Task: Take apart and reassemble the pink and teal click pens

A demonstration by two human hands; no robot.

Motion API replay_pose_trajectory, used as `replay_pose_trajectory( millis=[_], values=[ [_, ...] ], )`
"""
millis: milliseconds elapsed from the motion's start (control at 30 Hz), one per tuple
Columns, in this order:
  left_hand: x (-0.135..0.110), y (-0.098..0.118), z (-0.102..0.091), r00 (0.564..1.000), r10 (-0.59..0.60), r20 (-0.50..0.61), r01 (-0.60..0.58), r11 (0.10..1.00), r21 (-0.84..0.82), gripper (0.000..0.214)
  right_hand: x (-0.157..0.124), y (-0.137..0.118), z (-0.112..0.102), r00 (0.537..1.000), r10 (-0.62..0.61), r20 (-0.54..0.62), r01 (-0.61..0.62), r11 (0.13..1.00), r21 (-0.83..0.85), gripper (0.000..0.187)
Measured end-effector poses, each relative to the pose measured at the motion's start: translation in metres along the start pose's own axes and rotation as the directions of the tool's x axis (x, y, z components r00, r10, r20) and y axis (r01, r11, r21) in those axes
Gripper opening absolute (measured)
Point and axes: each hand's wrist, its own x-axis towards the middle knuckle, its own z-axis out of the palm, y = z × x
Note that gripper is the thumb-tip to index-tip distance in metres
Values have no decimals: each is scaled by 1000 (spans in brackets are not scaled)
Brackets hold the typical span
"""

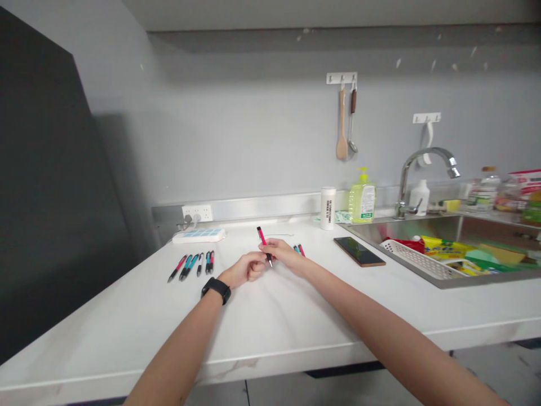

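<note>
Holds the red pen [262,238] mid-frame, slanting from upper left down to lower right, pinched in closed fingers of the right hand [284,252], close beside the curled left hand [247,269]; cannot tell the latter's hold.

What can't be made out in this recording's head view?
All in the head view:
- Pens beyond the right hand: lower ends hidden by it.
- Left hand: too small to tell whether it touches the held red pen.
- Pump bottle: label too blurred to read.
- Red-and-white packet: cut off by the right edge.

Pens [301,250] part. hidden behind R hand [284,254]; dark panel [46,186] cut off L; pump-bottle label [368,201] blurred
</note>
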Motion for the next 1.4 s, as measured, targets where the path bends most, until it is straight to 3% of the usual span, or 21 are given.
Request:
replay_pose_trajectory(
  millis=[267,667,900,1133,1300,1400],
  values=[
    [-17,8,2,999,7,-49,-1,993,115,26,-3,-9,-4,1000,4,-12,-3,996,88,27],
    [-15,8,1,998,8,-56,0,989,145,27,-4,-8,-6,985,-48,167,18,984,177,33],
    [-10,6,-7,999,-46,-26,45,998,-35,26,-2,-7,-11,998,14,67,-24,989,147,26],
    [-8,7,-7,998,-58,-18,59,998,26,20,0,-2,-13,1000,7,17,-9,995,104,25],
    [-8,6,-8,999,-42,-30,44,997,63,19,-4,-6,-13,999,32,36,-38,983,178,44],
    [-9,5,-8,999,-30,-24,31,998,46,18,-5,-8,-13,999,11,32,-17,984,179,37]
  ],
)
